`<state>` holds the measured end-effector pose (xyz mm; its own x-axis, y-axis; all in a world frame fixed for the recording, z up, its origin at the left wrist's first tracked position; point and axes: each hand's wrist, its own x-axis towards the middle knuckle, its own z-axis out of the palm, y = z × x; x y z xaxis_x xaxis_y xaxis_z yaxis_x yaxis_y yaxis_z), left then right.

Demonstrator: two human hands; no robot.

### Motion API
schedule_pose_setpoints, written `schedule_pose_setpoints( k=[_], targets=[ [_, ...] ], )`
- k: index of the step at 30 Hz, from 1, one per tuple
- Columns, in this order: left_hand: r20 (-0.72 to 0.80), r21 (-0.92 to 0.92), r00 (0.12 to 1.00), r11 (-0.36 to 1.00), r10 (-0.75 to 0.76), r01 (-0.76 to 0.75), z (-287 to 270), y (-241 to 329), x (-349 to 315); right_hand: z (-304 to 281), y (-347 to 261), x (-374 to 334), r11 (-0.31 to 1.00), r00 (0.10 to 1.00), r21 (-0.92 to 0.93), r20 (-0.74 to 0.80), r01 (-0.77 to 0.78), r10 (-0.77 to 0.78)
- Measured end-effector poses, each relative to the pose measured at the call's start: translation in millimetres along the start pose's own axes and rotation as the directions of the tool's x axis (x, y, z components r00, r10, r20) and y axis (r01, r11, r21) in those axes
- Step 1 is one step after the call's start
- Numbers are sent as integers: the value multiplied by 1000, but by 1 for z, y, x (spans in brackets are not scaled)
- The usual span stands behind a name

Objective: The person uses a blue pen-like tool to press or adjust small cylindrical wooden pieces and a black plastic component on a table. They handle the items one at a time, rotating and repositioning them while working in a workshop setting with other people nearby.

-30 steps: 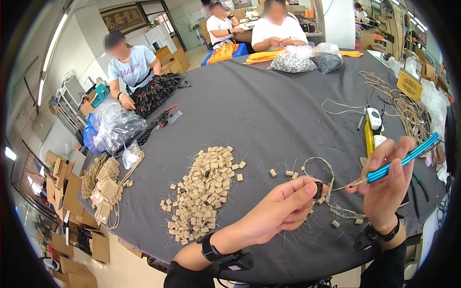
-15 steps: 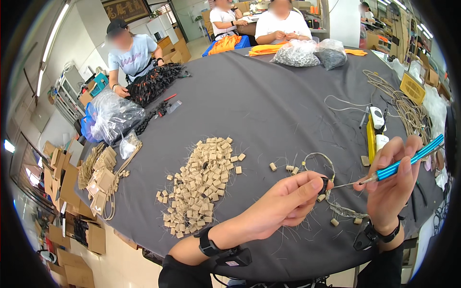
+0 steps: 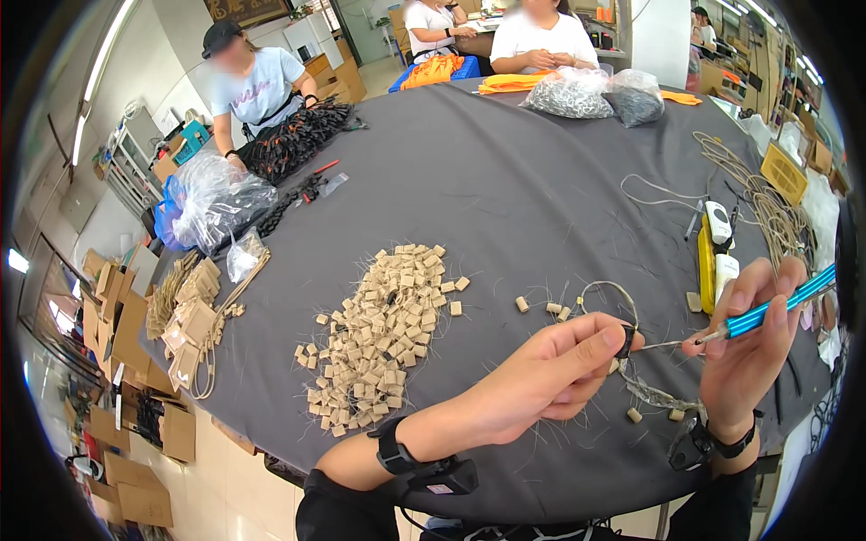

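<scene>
My left hand (image 3: 573, 365) is closed, its thumb and fingers pinching a small black piece (image 3: 628, 341). A thin light cord (image 3: 666, 344) runs from that piece to the fingertips of my right hand (image 3: 744, 347). In the curled fingers of my right hand lies a slim tool with a shiny blue handle (image 3: 780, 305), its narrow tip pointing left toward the cord. A loop of beige cord (image 3: 622, 287) lies on the table behind my left hand. A few small beige blocks (image 3: 634, 415) with thread ends lie close by.
A heap of beige blocks (image 3: 383, 338) lies left of centre on the grey cloth (image 3: 505, 198). Beige cords (image 3: 203, 329) lie at far left. A yellow and white power strip (image 3: 713, 257) and coiled cord (image 3: 780, 212) are at right. Co-workers sit across the table.
The whole view has shifted slightly, moving the table's things right and a little up. My hands keep nearly the same pose, with the black piece, cord and blue tool still held.
</scene>
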<state>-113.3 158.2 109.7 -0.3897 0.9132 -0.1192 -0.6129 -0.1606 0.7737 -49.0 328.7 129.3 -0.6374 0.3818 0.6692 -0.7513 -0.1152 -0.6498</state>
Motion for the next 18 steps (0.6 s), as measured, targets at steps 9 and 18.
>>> schedule_pose_setpoints(
  k=[9,18],
  targets=[
    [-38,9,998,998,-55,55,-3,1,4,6,5,2,999,1000,-43,-8,-6,5],
    [-31,21,999,999,-36,37,0,0,-2,0,-3,1,999,999,21,0,-38,38]
  ],
)
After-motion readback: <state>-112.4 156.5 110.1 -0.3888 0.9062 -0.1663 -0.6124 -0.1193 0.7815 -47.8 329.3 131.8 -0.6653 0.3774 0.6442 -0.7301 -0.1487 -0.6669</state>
